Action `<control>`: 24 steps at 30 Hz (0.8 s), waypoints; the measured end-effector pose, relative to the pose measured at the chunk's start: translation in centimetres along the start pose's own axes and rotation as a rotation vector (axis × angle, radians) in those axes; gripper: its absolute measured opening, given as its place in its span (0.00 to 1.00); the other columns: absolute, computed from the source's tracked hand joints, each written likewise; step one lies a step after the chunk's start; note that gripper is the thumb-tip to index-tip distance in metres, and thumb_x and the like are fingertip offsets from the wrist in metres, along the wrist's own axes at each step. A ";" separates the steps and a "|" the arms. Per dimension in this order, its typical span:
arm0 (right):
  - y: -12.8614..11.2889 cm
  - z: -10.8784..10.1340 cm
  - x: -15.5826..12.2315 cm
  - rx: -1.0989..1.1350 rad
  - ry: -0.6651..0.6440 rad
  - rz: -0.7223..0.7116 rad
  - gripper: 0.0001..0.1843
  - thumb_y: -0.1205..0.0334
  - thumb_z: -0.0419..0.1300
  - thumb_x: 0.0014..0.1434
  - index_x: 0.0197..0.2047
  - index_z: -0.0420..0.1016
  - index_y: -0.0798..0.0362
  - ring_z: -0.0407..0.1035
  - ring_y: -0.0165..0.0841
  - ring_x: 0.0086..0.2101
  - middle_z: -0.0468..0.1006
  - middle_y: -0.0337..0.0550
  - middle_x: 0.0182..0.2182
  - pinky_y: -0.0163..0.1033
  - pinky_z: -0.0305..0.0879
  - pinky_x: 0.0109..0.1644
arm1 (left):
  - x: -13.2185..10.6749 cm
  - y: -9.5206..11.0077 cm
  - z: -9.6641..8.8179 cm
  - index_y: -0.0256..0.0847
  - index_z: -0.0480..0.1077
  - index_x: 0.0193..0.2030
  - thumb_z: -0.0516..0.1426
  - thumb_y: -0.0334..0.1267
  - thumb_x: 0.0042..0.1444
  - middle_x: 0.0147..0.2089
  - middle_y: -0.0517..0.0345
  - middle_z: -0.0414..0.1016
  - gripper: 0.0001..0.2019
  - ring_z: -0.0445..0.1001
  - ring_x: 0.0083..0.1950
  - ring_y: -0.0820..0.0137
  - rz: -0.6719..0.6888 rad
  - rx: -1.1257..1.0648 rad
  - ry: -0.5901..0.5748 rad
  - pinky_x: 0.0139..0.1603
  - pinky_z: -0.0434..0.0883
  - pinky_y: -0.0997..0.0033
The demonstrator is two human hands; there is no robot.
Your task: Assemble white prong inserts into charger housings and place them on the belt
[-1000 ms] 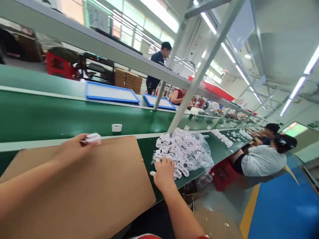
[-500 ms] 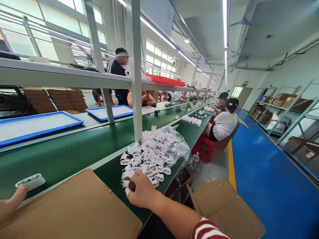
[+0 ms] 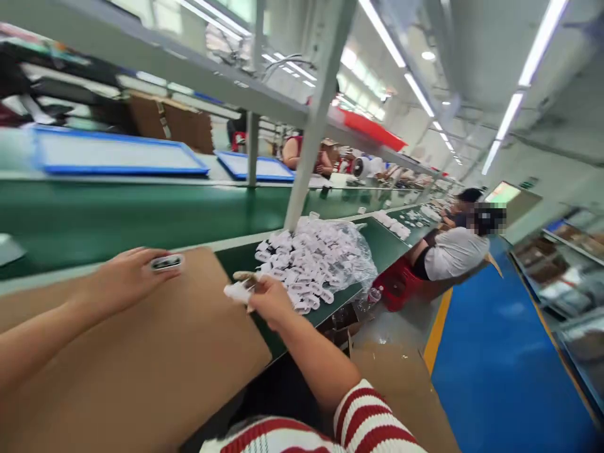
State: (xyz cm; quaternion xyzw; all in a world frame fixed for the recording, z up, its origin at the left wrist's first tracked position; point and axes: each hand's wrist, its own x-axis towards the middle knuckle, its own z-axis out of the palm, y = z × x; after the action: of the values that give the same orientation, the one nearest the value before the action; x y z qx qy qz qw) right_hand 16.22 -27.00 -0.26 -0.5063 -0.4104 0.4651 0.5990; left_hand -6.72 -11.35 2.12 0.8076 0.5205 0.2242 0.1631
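Observation:
My left hand (image 3: 123,279) hovers over a brown cardboard sheet (image 3: 155,358) and pinches a small white oval part with a dark middle (image 3: 167,262). My right hand (image 3: 270,300) is closed on a small white plastic piece (image 3: 237,291), lifted just off the edge of the cardboard. Right of it lies a heap of the same white pieces (image 3: 306,264) on a clear plastic bag, on the green bench.
A green conveyor belt (image 3: 117,217) runs behind the cardboard, with a white metal post (image 3: 311,135) rising by the heap. Blue-rimmed trays (image 3: 113,154) lie beyond. A seated person in white (image 3: 453,251) works further down. An open cardboard box (image 3: 401,390) sits on the floor.
My right hand came back from the heap holding a white piece. My left hand moved in from the belt, now holding the white oval part over the cardboard.

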 end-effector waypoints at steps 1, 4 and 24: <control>-0.3 0.4 0.6 0.037 -0.049 0.054 0.26 0.40 0.80 0.40 0.35 0.85 0.49 0.79 0.33 0.30 0.85 0.38 0.31 0.37 0.77 0.35 | -1.6 -0.3 0.8 0.46 0.76 0.54 0.57 0.62 0.59 0.57 0.54 0.80 0.26 0.74 0.58 0.51 0.035 -0.048 -0.052 0.57 0.70 0.62; -0.9 1.8 2.2 0.124 -0.185 0.192 0.28 0.45 0.81 0.39 0.40 0.85 0.51 0.83 0.35 0.37 0.87 0.41 0.36 0.39 0.79 0.44 | -6.3 -0.3 2.3 0.43 0.76 0.52 0.57 0.59 0.61 0.55 0.51 0.81 0.24 0.74 0.59 0.51 0.135 -0.165 -0.118 0.61 0.68 0.61; -1.0 8.2 2.4 -0.658 -0.422 -0.333 0.11 0.52 0.69 0.60 0.42 0.82 0.49 0.79 0.35 0.43 0.83 0.44 0.44 0.41 0.79 0.51 | -11.5 -2.7 3.1 0.41 0.79 0.44 0.59 0.62 0.56 0.42 0.52 0.80 0.25 0.76 0.43 0.59 0.068 -0.622 -0.078 0.44 0.72 0.63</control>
State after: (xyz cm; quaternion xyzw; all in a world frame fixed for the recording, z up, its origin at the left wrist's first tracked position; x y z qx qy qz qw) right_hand 9.01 -22.85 2.02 -0.4909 -0.7268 0.2999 0.3752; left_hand -11.28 -20.87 -4.05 0.7439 0.3930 0.3469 0.4145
